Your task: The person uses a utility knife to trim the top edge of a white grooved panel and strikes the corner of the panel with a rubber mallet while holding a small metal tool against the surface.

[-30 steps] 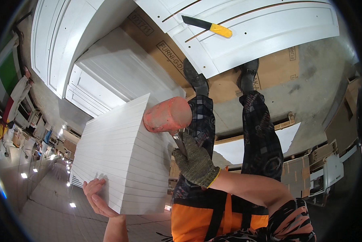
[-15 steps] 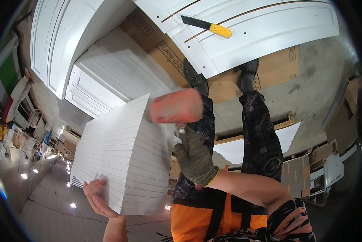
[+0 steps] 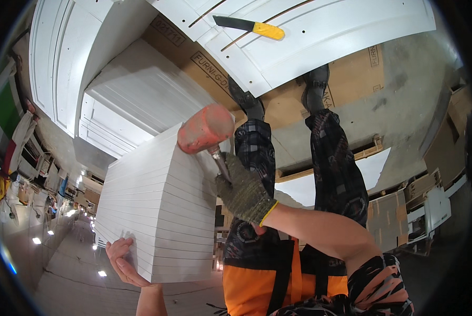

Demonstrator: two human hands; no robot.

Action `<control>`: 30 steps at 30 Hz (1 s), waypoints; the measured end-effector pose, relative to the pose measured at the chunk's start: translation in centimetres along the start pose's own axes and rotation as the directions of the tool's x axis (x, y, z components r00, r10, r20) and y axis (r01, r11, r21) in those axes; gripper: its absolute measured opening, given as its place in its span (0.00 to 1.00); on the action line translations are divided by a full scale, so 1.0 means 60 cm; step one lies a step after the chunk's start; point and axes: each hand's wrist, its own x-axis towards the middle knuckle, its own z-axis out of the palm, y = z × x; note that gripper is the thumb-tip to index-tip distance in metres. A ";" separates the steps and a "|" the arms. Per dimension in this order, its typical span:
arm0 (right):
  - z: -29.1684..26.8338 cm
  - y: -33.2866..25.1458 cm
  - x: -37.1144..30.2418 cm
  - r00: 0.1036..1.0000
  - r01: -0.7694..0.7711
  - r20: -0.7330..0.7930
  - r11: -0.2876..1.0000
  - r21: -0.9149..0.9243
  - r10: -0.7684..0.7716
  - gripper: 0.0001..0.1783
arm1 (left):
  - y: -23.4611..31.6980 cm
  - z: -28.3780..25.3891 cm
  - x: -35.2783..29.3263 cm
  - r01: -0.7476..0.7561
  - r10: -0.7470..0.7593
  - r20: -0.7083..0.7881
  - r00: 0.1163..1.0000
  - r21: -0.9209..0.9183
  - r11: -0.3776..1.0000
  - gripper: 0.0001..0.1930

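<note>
A tall stack of white panels (image 3: pixel 133 203) stands on its edges before me, left of my legs. My right hand (image 3: pixel 246 192), in a grey-green knit glove, is closed around the metal handle of a mallet (image 3: pixel 207 129). Its worn red head is at the stack's upper right edge, seemingly touching the panels. My bare left hand (image 3: pixel 122 260) lies against the stack's lower left side with its fingers stretched along the panels; part of the palm is hidden behind the corner.
A knife (image 3: pixel 249 26) with a yellow handle lies on a white panel (image 3: pixel 309 52) at the far side. More white panels (image 3: pixel 62 63) stand at the far left. Printed cardboard (image 3: pixel 346 79) covers the floor near my shoes. A wooden pallet (image 3: pixel 370 150) lies behind my legs.
The mallet, blurred before, has swung left to the stack's edge and its head has tilted. My left hand stays on the stack. The whole view has shifted slightly.
</note>
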 end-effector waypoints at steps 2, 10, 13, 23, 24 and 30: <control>0.004 0.001 0.002 0.987 0.013 -0.158 1.000 -0.005 -0.014 0.28 | -0.002 0.006 0.000 -0.094 0.094 -0.003 0.996 0.011 0.995 0.19; -0.015 0.015 0.026 0.998 -0.037 -0.060 0.999 -0.025 0.035 0.27 | 0.006 0.000 0.020 -0.380 0.370 0.089 0.925 0.158 0.911 0.23; -0.007 0.016 0.042 0.986 -0.090 -0.143 0.995 -0.037 0.084 0.27 | 0.010 0.003 0.021 -0.382 0.371 0.094 0.924 0.171 0.908 0.24; -0.024 0.017 0.063 0.996 -0.088 -0.012 0.991 -0.098 0.087 0.27 | -0.005 -0.008 0.013 -0.342 0.327 0.123 0.937 0.133 0.930 0.23; -0.024 0.024 0.065 0.996 -0.076 0.044 0.988 -0.136 0.082 0.27 | -0.004 -0.007 0.014 -0.344 0.330 0.116 0.937 0.130 0.930 0.23; -0.009 0.033 0.069 0.985 -0.007 -0.171 1.000 -0.021 0.003 0.27 | 0.011 0.006 0.019 -0.351 0.341 0.092 0.936 0.133 0.927 0.22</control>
